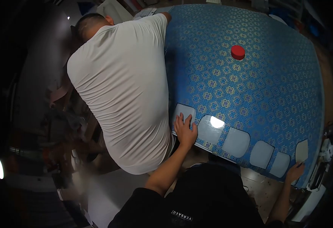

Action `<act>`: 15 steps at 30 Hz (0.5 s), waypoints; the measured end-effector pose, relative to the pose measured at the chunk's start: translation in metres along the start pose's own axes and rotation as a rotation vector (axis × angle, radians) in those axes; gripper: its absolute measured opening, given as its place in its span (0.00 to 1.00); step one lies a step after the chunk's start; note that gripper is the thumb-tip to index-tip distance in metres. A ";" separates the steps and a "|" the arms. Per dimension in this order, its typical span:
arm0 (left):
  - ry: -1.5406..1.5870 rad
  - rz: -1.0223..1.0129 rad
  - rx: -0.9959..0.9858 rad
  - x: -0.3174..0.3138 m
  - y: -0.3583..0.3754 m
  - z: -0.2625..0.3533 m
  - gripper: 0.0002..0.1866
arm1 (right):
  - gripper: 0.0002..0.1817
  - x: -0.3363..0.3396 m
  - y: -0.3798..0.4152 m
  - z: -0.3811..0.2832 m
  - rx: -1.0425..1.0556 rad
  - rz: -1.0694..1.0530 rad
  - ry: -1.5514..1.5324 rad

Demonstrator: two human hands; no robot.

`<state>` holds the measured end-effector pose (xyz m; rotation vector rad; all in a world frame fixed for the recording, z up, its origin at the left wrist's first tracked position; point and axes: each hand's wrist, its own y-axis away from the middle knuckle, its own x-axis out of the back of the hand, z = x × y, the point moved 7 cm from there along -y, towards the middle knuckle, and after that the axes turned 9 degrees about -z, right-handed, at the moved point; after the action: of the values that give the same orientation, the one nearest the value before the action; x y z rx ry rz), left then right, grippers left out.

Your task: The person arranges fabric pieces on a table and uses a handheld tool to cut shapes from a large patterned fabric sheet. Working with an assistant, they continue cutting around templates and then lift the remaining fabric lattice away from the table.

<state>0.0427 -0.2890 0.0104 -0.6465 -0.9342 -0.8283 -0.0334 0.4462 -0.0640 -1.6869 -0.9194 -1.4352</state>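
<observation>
A row of rounded, flat pale pieces lies along the near edge of the blue patterned fabric (227, 81). My left hand (186, 131) rests, fingers spread, on the leftmost flat piece (185, 110). To its right lie a glossy piece (209, 133) with a bright reflection, a grey piece (236, 142), and two smaller pieces, one of them the light piece (261, 154). My right hand (295, 173) is at the lower edge of the cream piece (302, 150) at the far right. Its fingers are drawn together, with a small dark thing at their tips that I cannot make out.
A red round object (238, 52) sits on the fabric towards the back. Close on my left, a person in a white shirt (124, 87) leans over the table, partly covering its left edge. White items (326, 150) stand beside the right edge.
</observation>
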 end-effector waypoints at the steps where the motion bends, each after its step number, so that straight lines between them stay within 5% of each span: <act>1: 0.001 0.001 -0.002 0.001 -0.001 0.001 0.22 | 0.32 0.000 0.002 -0.001 -0.008 -0.010 0.015; 15: -0.002 0.002 -0.023 0.004 -0.002 0.005 0.22 | 0.29 0.003 0.008 -0.006 0.006 0.081 0.017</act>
<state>0.0402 -0.2876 0.0159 -0.6682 -0.9269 -0.8377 -0.0286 0.4372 -0.0606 -1.6856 -0.8356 -1.3897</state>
